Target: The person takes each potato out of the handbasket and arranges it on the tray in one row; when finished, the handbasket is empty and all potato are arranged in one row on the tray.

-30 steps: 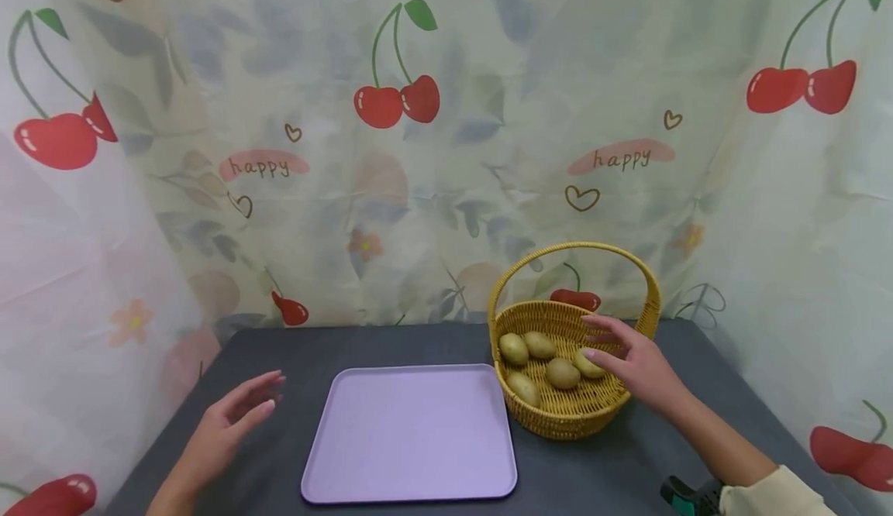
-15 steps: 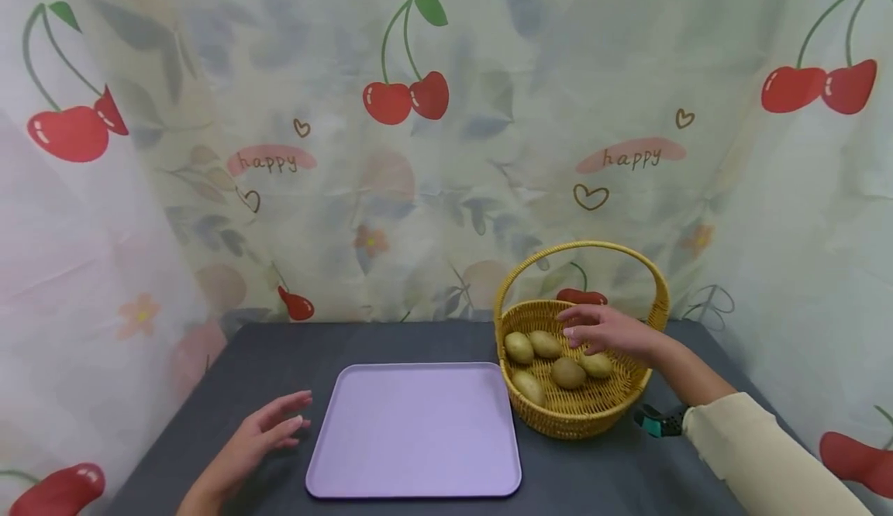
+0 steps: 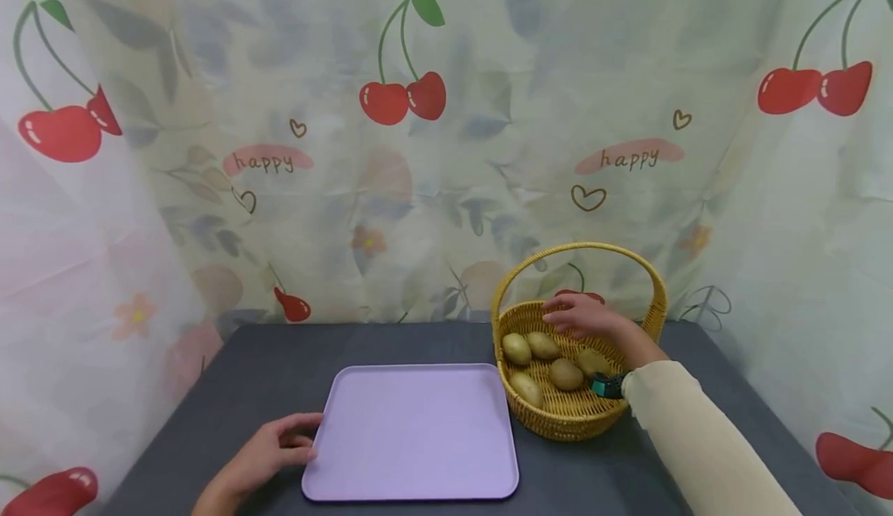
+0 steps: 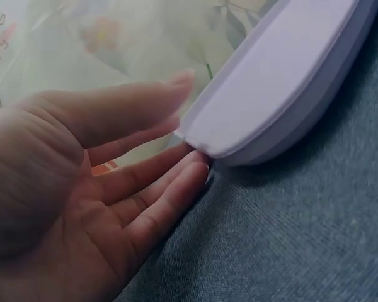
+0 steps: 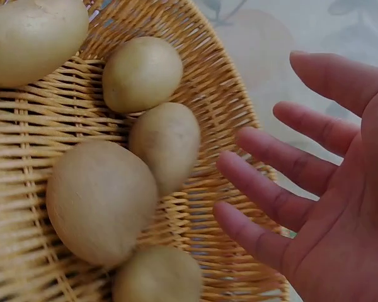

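Note:
A lilac rectangular tray [image 3: 412, 432] lies flat on the dark table. At its left edge is my left hand [image 3: 270, 448], fingers outstretched. In the left wrist view, the fingertips [image 4: 195, 170] touch the tray's corner from below, while the thumb stays raised above the rim. A yellow wicker basket [image 3: 568, 428] with a tall arched handle stands to the right of the tray, holding several potatoes [image 3: 566, 375]. Over the back of the basket hovers my right hand [image 3: 589, 321], fingers spread and holding nothing. The right wrist view shows its palm beside the potatoes [image 5: 101, 201], apart from them.
Dark cloth covers the table [image 3: 293, 353]. A curtain [image 3: 446, 214] printed with cherries and flowers hangs behind and on both sides. The basket's handle [image 3: 579, 245] arches up near the right hand, and its left side sits close to the tray's right edge.
My left hand has moved right and down to the tray's left edge. My right hand has shifted left and farther over the basket, bringing the sleeve into view. Tray and potatoes stay put.

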### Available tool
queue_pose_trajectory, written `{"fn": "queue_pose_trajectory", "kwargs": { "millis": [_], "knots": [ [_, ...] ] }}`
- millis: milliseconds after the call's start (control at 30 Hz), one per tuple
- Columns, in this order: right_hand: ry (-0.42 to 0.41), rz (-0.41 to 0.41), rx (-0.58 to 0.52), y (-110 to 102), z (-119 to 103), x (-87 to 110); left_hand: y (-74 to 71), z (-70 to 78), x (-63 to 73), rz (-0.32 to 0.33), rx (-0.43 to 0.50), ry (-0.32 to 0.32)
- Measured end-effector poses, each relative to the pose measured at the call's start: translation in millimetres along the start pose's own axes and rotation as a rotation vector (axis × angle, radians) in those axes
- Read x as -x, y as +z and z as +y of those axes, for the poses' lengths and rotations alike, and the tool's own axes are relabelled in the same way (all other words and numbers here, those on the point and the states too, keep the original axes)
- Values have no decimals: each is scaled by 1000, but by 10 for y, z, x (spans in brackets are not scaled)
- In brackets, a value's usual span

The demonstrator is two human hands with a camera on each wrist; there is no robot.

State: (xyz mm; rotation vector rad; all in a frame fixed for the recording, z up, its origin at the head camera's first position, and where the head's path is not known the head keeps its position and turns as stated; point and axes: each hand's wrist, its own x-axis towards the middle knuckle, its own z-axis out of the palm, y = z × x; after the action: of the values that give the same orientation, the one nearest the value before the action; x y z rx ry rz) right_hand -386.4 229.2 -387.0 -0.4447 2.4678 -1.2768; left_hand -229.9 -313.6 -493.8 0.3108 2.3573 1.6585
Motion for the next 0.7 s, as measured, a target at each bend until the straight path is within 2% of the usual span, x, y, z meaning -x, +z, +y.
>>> {"fn": "queue_pose_trajectory", "kwargs": {
  "millis": [167,333,467,700],
  "knots": [
    [12,-12,-6,111,66,-164,-21,-36,7,-45,16,67],
    [79,-41,5,222,135,-242,-21,-87,-5,-56,29,102],
    [90,-67,80,297,161,-260,-18,-109,-4,-55,35,98],
    [3,-109,246,342,147,-290,-42,-85,20,-55,26,69]
  ]
}}
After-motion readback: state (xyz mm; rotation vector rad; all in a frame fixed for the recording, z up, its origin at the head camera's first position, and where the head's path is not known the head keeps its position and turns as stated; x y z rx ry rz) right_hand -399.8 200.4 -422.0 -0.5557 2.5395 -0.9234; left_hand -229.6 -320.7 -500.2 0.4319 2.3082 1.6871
